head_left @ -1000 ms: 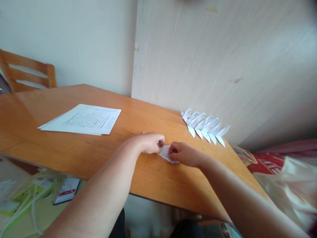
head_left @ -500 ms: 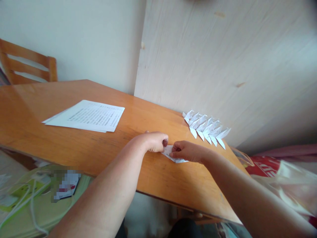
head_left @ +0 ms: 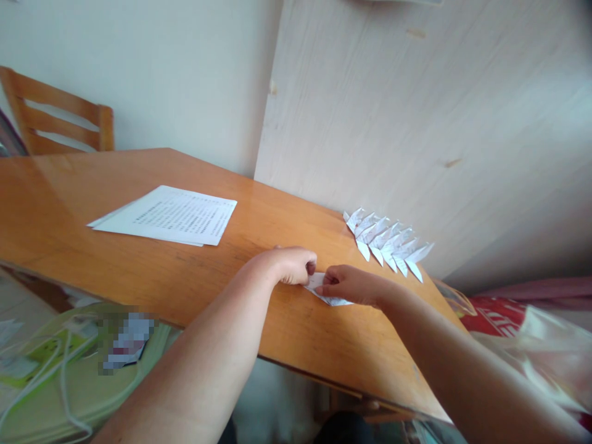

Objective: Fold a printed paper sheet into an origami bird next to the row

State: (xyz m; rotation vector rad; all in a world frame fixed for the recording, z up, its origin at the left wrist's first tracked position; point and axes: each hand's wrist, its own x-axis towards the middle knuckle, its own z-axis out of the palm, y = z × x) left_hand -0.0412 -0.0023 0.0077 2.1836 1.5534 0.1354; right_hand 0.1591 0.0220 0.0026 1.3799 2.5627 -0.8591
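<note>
A small folded piece of printed paper lies on the wooden table, partly covered by my hands. At its left end my left hand has its fingers curled down, gripping the paper's edge. My right hand is closed over the right part, with its thumb and bent fingers pressed on the sheet. Beyond them, near the wall, stands a row of several folded paper pieces with pointed tips, nested one into another. A stack of printed sheets lies flat farther left.
A wooden chair stands behind the table's far left end. Below the near left edge, a pale green stool carries white cables and a blurred-out item. A red bag and clear plastic are beyond the right end. A panelled wall borders the back.
The whole view has shifted slightly, so things appear a little farther right. Both hands keep nearly the same pose on the folded paper.
</note>
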